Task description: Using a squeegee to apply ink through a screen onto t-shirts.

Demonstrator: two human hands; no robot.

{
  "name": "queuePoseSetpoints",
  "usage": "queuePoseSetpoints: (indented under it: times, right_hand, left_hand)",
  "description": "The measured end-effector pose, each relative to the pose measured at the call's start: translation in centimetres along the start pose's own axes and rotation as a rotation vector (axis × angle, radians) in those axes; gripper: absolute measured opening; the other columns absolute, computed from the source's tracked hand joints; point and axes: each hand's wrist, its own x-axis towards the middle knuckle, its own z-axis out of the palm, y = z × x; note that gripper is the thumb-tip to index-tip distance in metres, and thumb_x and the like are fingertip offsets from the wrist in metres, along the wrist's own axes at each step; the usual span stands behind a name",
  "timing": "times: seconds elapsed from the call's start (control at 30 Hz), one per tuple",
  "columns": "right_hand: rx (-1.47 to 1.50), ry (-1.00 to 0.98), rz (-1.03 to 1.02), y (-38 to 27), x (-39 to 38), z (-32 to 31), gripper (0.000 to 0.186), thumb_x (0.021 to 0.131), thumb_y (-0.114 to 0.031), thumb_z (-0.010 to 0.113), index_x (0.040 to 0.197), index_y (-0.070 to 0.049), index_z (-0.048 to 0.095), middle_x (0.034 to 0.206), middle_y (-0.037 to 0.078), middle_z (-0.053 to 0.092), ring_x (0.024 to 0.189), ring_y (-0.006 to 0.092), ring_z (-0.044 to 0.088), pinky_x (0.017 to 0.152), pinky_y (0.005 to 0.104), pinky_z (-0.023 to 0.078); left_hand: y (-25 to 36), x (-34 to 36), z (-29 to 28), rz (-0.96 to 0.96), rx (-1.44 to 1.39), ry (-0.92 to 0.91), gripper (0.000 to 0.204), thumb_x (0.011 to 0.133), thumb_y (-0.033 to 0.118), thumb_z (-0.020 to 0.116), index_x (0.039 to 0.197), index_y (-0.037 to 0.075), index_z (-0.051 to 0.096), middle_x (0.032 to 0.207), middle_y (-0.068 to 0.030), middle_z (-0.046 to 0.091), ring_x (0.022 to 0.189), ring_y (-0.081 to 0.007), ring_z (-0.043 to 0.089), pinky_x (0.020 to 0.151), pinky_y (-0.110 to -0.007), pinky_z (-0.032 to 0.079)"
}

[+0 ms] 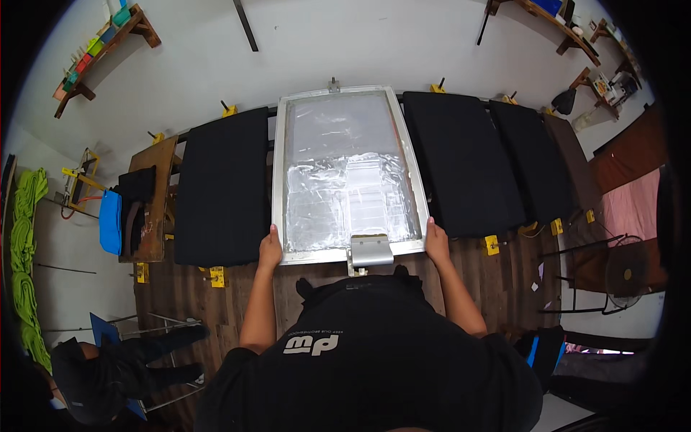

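Observation:
In front of me lies a screen printing frame (pixel 279 180) with a pale metal border and a mesh covered in part by shiny clear film or tape. My left hand (pixel 271 250) is closed on its near left corner, thumb up along the side. At the near right corner my right hand (pixel 436 243) grips the opposite side the same way. The fingers below the frame are hidden. A squeegee (pixel 372 252) with a grey metal holder rests on the near rim between my hands, closer to the right one. Whatever lies beneath the frame cannot be seen.
Black-covered boards (pixel 222 187) stand left of the frame, and more black boards (pixel 468 165) to its right, with yellow clamps (pixel 217 277) along their ends. A person (pixel 108 374) sits at the lower left. A fan (pixel 626 273) stands right. Green cloths (pixel 25 245) hang far left.

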Motion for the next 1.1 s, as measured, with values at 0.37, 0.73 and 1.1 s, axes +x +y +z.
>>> queuePoseSetpoints:
  times: [0.37,0.73,1.1]
  right_hand:
    - [-0.061,-0.007,0.033,-2.2,-0.3,-1.0,0.062,0.107,-0.047,0.036,0.092,0.005,0.067,0.089,0.033,0.065,0.095,0.0546,0.061,0.08,0.0576,0.047]
    - [-0.159,-0.039,-0.027,-2.3,0.3,-1.1,0.06,0.107,-0.044,0.037,0.09,0.003,0.068,0.086,0.032,0.065,0.089,0.054,0.062,0.079,0.0605,0.047]
    - [-0.438,0.04,-0.135,-7.1,-1.8,-3.2,0.026,0.098,-0.026,0.059,0.113,-0.005,0.061,0.11,0.02,0.066,0.102,0.0417,0.065,0.081,0.0518,0.054]
  left_hand:
    - [-0.8,0.5,0.2,-0.026,-0.042,-0.03,0.08,0.106,0.06,0.029,0.104,-0.009,0.069,0.105,-0.0346,0.067,0.109,-0.0503,0.062,0.096,-0.048,0.047]
    - [0.8,-0.7,0.2,-0.024,0.063,-0.007,0.077,0.107,0.056,0.029,0.1,-0.008,0.07,0.102,-0.0337,0.068,0.105,-0.0505,0.063,0.094,-0.05,0.048]
    - [6.1,-3.6,-1.4,0.047,0.578,0.182,0.039,0.099,0.039,0.059,0.109,0.002,0.063,0.112,-0.0225,0.066,0.098,-0.0418,0.067,0.082,-0.05,0.054]
